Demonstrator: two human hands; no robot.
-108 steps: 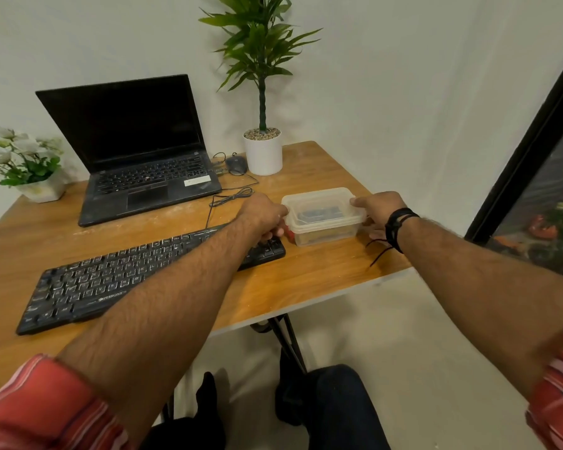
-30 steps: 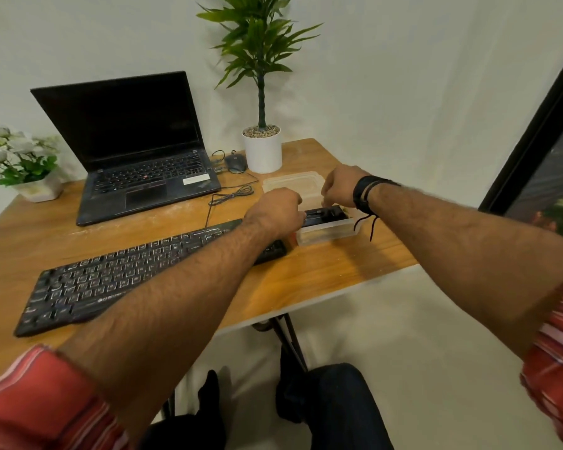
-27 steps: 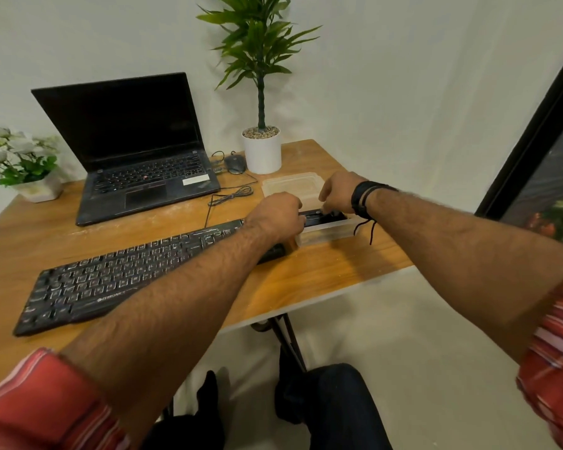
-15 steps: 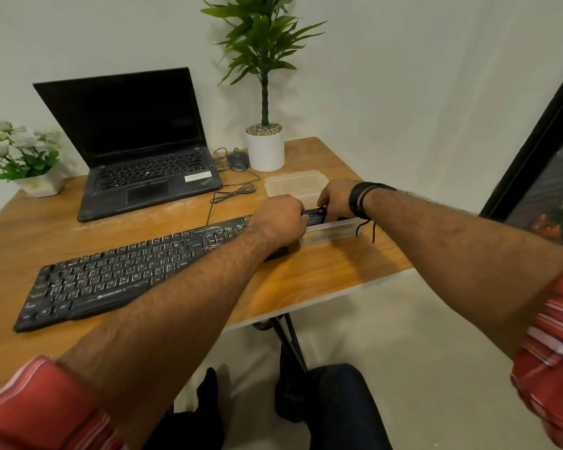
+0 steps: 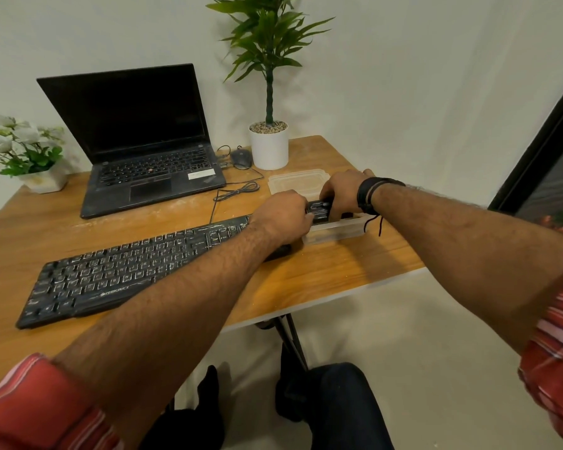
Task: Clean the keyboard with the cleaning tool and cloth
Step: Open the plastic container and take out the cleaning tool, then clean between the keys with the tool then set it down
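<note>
A dusty black keyboard (image 5: 117,271) lies diagonally across the wooden desk (image 5: 322,274). At its right end stands an open clear plastic box (image 5: 335,229). Its lid (image 5: 294,182) lies flat just behind it. A black cleaning tool (image 5: 319,211) sits at the top of the box, and both hands are on it. My left hand (image 5: 281,216) grips its left end and my right hand (image 5: 345,193) closes over its right end. The rest of the box's contents is hidden by the hands. No cloth shows.
An open black laptop (image 5: 143,157) stands at the back of the desk. A mouse (image 5: 241,157) with its coiled cable (image 5: 238,193) lies beside a white potted plant (image 5: 268,144). A small flower pot (image 5: 43,180) sits at the far left. The desk's front edge runs close under the box.
The box was closed with a hand on each side. Now its lid lies behind it and both hands have closed on the black tool at the box's top.
</note>
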